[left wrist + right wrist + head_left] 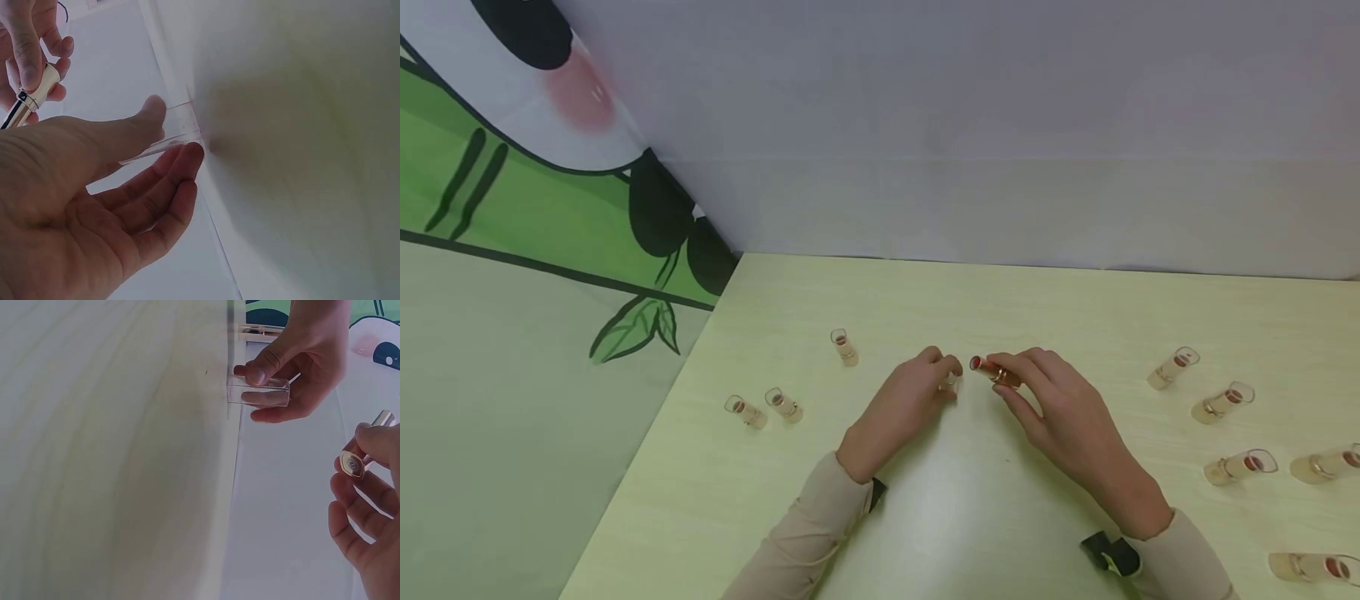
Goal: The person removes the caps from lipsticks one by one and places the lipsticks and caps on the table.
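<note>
My left hand (917, 383) grips a clear lipstick cap (265, 392) between thumb and fingers, with one end of the cap at the table surface. Just to the right, my right hand (1063, 408) pinches an uncapped lipstick (996, 371) above the table, its red end pointing toward the left hand. The right wrist view shows the oval base (352, 464) of that lipstick, and the left wrist view its shiny gold tube (39, 90). Cap and lipstick are apart.
Several capped lipsticks stand on the pale table (940, 533). Left of the hands are three, one a lipstick (845, 348) farther back. Others stand on the right, among them a lipstick (1172, 369). A pale wall (1000, 208) rises behind the table.
</note>
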A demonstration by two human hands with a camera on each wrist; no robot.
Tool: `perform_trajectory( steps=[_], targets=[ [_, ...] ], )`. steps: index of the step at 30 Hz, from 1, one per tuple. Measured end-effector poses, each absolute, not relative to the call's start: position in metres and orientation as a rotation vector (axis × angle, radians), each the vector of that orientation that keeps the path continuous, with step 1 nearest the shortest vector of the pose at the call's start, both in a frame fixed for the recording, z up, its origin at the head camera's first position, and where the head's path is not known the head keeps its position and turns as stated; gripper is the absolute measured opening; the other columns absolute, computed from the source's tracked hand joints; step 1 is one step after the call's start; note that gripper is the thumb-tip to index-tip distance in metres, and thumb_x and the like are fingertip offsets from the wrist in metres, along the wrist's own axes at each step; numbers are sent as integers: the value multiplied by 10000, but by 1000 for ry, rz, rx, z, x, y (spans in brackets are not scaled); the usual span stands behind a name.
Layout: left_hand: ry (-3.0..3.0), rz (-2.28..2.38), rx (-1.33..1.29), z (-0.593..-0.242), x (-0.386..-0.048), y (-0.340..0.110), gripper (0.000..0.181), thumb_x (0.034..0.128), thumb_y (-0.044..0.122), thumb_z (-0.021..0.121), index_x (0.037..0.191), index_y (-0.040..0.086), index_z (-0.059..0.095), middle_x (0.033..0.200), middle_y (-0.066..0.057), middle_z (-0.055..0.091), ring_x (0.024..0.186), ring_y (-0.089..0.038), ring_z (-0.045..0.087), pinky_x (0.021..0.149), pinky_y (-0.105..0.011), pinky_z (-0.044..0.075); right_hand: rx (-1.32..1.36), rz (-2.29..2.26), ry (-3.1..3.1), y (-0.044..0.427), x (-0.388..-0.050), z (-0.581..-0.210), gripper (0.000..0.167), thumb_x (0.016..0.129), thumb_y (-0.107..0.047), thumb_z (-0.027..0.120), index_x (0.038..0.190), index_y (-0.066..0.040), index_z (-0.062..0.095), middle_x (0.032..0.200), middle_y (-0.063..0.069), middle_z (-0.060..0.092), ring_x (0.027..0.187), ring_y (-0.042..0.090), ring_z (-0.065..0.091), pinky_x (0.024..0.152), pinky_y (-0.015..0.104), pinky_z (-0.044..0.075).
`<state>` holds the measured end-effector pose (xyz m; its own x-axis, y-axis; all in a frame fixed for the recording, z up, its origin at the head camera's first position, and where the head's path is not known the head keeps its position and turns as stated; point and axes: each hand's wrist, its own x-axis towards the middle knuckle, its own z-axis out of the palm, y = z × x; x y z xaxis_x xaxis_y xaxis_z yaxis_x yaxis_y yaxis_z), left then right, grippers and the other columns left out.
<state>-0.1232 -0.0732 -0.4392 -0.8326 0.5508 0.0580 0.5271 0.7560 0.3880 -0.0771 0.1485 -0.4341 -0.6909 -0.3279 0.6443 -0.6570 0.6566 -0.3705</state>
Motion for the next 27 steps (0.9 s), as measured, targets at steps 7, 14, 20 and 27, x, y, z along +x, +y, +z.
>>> perform_trajectory(
  steps=[7, 14, 20, 27],
  targets=[
    [2887, 437, 853, -432, -123, -75, 652, 883, 213, 854, 1453, 127, 550, 1243, -73, 684, 912, -213, 708, 818, -345, 598, 759, 844, -2328, 148, -77, -436, 290, 1007, -272, 709, 1267, -142, 704, 1067, -26, 725, 914, 137, 630, 705, 183, 487],
    [2946, 381, 797, -414, -126, -79, 667, 877, 232, 858, 1462, 144, 552, 1280, -65, 689, 968, -267, 735, 788, -389, 591, 767, 903, -2332, 155, -85, -439, 462, 1064, -502, 489, 1260, -142, 703, 1093, -26, 740, 966, 145, 645, 791, 207, 515],
    [3055, 473, 654, -384, -132, -73, 689, 892, 225, 843, 1499, 147, 527, 1349, -86, 668, 1073, -294, 702, 805, -399, 590, 818, 1000, -2347, 180, -110, -439, 499, 1053, -525, 494, 1273, -126, 698, 1164, -35, 759, 951, 129, 631, 784, 199, 496],
    [3267, 487, 505, -357, -140, -70, 633, 889, 208, 845, 1456, 143, 573, 1360, -124, 649, 1243, -375, 584, 863, -458, 586, 845, 1053, -2363, 209, -137, -437, 378, 903, -161, 827, 1250, -89, 696, 1147, 0, 770, 902, 124, 649, 771, 157, 504]
  ],
)
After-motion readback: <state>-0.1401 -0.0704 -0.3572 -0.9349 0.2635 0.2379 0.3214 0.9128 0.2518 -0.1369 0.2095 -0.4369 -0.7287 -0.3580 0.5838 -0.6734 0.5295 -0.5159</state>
